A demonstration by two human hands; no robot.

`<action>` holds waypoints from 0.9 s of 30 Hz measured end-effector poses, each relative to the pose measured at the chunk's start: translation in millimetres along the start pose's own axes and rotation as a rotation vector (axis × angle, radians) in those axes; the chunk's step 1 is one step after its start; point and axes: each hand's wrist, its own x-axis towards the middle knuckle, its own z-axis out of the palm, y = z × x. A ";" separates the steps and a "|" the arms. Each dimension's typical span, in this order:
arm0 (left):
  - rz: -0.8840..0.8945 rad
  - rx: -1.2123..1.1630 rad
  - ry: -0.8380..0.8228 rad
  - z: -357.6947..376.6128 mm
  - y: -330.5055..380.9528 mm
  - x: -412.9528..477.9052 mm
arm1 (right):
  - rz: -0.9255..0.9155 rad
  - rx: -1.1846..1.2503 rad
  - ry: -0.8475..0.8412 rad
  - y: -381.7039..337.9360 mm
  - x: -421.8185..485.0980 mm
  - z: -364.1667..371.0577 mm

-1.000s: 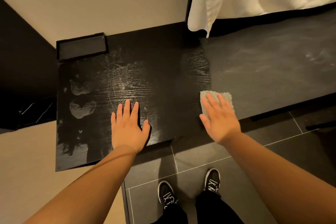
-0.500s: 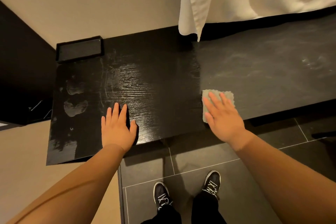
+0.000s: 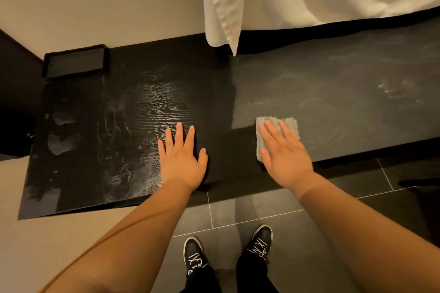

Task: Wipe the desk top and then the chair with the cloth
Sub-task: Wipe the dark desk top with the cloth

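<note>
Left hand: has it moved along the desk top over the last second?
Yes. The left hand has slid to the right, farther from the pale smudges at the left end of the desk top.

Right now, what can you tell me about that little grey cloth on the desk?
The cloth is small, pale grey and roughly square, with a bumpy, fluffy-looking surface. It lies flat on the dark desk top, near the front edge. The right hand presses on it with straight fingers, covering most of it; only its far edge and left side show.
</note>
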 end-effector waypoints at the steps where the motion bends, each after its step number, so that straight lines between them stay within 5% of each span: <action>1: -0.006 0.010 0.013 1.8 0.0 0.1 | 0.042 0.003 0.019 -2.3 0.1 -0.2; 4: -0.020 0.020 0.027 4.4 0.5 1.4 | 0.053 0.039 0.063 -39.6 -0.8 6.8; 8: -0.019 0.029 0.048 4.0 1.8 0.9 | -0.343 0.055 0.044 -72.4 -6.0 19.9; 11: -0.021 0.025 0.050 4.3 1.9 0.6 | -0.448 0.053 0.042 -42.6 3.8 19.3; 16: -0.020 0.014 0.062 2.0 2.3 0.5 | -0.103 0.019 0.061 26.5 8.7 4.3; 19: -0.025 0.022 0.063 0.8 3.4 0.1 | 0.055 0.034 0.089 6.3 5.8 3.0; 23: -0.022 0.023 0.070 0.7 3.0 0.3 | -0.264 0.081 0.065 -37.5 -1.9 16.2; 27: -0.026 0.018 0.068 1.0 2.9 -0.5 | -0.426 0.057 0.082 3.4 10.0 14.8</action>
